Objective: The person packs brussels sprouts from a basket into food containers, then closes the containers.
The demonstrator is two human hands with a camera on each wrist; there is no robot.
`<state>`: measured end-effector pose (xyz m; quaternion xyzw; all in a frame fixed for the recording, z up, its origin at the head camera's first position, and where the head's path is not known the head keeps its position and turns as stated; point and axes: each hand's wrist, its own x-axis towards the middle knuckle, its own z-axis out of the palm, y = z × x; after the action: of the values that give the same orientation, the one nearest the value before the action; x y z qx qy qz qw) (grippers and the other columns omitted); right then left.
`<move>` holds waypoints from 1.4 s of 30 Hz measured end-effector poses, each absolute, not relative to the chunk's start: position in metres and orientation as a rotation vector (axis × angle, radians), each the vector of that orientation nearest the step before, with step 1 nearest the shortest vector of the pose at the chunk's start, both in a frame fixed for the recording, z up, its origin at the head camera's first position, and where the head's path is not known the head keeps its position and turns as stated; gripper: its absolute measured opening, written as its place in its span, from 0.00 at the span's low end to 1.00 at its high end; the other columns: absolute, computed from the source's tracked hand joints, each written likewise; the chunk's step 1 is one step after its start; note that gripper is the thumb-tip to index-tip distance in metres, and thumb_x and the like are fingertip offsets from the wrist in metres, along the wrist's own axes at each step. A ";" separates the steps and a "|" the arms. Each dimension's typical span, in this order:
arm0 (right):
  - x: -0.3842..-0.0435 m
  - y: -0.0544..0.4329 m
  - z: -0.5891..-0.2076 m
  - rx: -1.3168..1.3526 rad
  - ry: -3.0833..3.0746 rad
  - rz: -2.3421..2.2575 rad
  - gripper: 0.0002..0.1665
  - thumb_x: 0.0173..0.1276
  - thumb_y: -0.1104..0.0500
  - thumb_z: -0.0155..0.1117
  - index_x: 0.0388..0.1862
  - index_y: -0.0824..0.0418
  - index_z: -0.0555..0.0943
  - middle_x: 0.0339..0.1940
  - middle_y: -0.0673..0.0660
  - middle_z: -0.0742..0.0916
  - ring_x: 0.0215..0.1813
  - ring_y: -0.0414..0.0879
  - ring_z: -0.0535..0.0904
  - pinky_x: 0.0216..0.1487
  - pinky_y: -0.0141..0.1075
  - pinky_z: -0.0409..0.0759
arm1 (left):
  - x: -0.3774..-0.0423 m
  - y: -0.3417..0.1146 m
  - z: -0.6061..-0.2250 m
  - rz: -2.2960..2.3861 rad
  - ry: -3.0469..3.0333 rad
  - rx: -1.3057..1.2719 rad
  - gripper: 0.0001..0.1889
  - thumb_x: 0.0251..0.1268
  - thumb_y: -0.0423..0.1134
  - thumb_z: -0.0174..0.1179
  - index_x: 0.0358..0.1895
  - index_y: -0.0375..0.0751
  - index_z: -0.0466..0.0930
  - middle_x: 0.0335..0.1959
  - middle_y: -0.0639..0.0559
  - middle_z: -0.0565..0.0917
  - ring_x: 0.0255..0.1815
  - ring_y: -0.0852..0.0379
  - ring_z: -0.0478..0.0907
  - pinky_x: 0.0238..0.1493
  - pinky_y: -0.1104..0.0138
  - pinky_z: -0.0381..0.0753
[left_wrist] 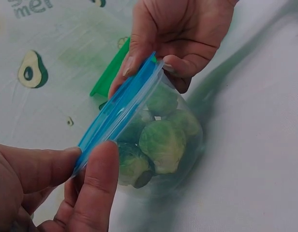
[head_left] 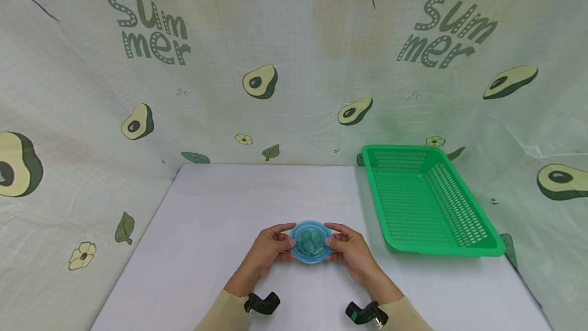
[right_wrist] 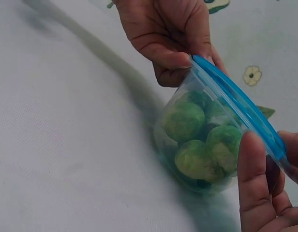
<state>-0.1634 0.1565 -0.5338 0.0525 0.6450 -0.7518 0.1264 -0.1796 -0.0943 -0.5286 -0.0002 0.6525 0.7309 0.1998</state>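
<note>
A clear round plastic container with a blue lid (head_left: 310, 241) is held above the white table, between both hands. Several Brussels sprouts (left_wrist: 162, 146) show through its clear wall in both wrist views. My left hand (head_left: 272, 245) pinches the left side of the rim, thumb and fingers on opposite faces. On the right side, my right hand (head_left: 350, 250) grips the rim in the same way. The blue lid (right_wrist: 241, 108) lies over the container's mouth, tilted in the wrist views. Whether it is fully pressed down I cannot tell.
A green perforated plastic basket (head_left: 388, 208) stands at the right of the white table (head_left: 220, 203). Behind and beside the table hangs a pale cloth (head_left: 303, 55) printed with avocados. Each wrist wears a black strap-on device (head_left: 263, 304).
</note>
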 end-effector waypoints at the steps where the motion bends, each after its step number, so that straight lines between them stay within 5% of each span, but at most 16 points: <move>1: -0.164 0.157 -0.534 0.155 1.875 -2.190 0.31 0.73 0.69 0.67 0.74 0.70 0.74 0.38 0.53 0.80 0.32 0.43 0.81 0.34 0.35 0.89 | -0.180 -0.094 -0.529 2.042 1.824 0.000 0.29 0.69 0.23 0.65 0.73 0.32 0.75 0.35 0.51 0.75 0.29 0.58 0.82 0.36 0.64 0.92; 17: -0.165 0.159 -0.530 0.131 1.858 -2.159 0.31 0.75 0.70 0.64 0.74 0.75 0.70 0.38 0.54 0.83 0.34 0.43 0.84 0.34 0.35 0.90 | -0.181 -0.093 -0.528 2.029 1.824 -0.011 0.29 0.68 0.23 0.65 0.73 0.33 0.76 0.37 0.50 0.75 0.29 0.57 0.82 0.36 0.63 0.92; 25: -0.164 0.159 -0.528 0.111 1.870 -2.135 0.24 0.76 0.70 0.63 0.65 0.84 0.72 0.37 0.54 0.82 0.35 0.43 0.83 0.35 0.34 0.90 | -0.182 -0.094 -0.527 2.019 1.821 0.006 0.30 0.69 0.23 0.65 0.74 0.34 0.74 0.37 0.51 0.74 0.29 0.58 0.82 0.36 0.63 0.93; 42: -0.168 0.157 -0.534 0.147 1.860 -2.187 0.19 0.71 0.73 0.66 0.58 0.79 0.76 0.32 0.51 0.79 0.28 0.42 0.79 0.29 0.33 0.87 | -0.184 -0.092 -0.528 2.012 1.850 0.038 0.30 0.68 0.22 0.64 0.73 0.33 0.75 0.36 0.51 0.74 0.27 0.59 0.79 0.33 0.66 0.91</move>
<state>-0.1683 0.1572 -0.5336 0.0508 0.6413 -0.7540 0.1330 -0.1839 -0.0925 -0.5278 0.0135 0.6628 0.7207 0.2028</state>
